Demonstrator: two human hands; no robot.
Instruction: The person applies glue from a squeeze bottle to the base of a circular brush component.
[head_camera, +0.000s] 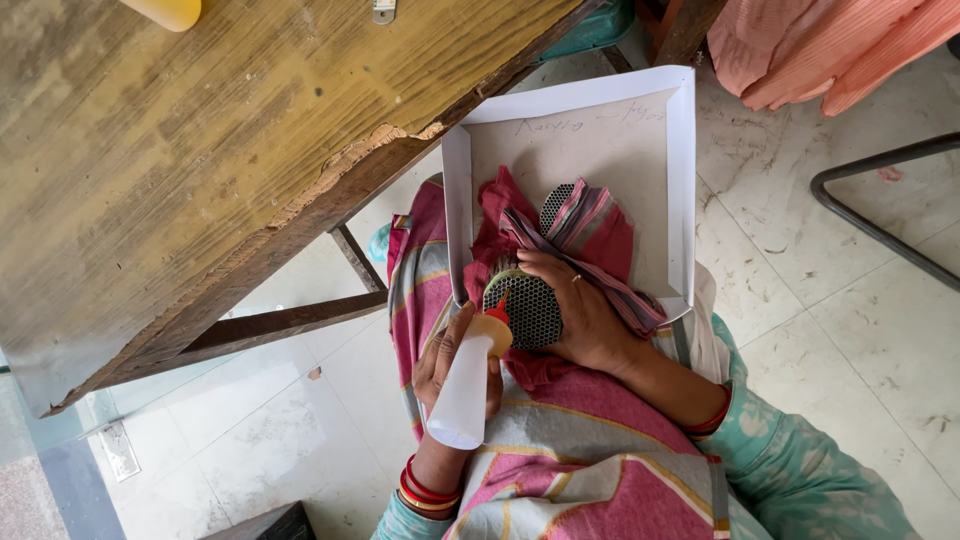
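Glue bottle (468, 385) clasped in left hand (440, 365), red nozzle touching perforated disc (525, 305); right hand (580, 310) fingers clenched on disc, above shallow white tray (683, 150).

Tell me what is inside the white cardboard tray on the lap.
Inside the white tray: a red striped cloth and dark honeycomb mesh piece, steadied by the right hand. The cloth hides part of the tray floor and whatever lies beneath.

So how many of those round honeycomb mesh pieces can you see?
2. One honeycomb mesh disc sits under the right hand, at the glue bottle nozzle; another mesh piece peeks from the striped cloth above. More may be hidden.
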